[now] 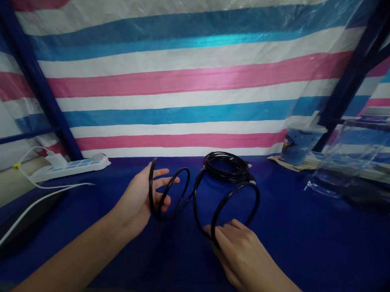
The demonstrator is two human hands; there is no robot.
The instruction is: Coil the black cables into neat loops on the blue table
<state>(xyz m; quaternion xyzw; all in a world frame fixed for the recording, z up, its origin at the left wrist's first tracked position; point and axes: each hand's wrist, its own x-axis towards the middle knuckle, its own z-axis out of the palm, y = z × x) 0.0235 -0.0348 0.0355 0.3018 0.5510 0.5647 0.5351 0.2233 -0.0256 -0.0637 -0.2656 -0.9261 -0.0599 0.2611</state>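
Observation:
A black cable (194,207) bends in several loose loops between my two hands, above the blue tabletop. My left hand (144,198) is open, palm turned inward and fingers apart, with a loop of the cable lying against it between thumb and fingers. Closer to the front, my right hand (238,248) is closed round the cable at the bottom of a larger loop; its fingertips are partly hidden. Behind them a coil of black cable (227,167) lies on the table, with a dark connector (250,178) at its right side. The loose cable appears to run up to this coil.
The blue tabletop (181,260) meets a striped plastic sheet (191,81) at the back. At left are a white power strip (75,166), white cords and a dark flat object (25,222). A lidded cup with straw (299,145) and a clear plastic container (340,164) stand at right.

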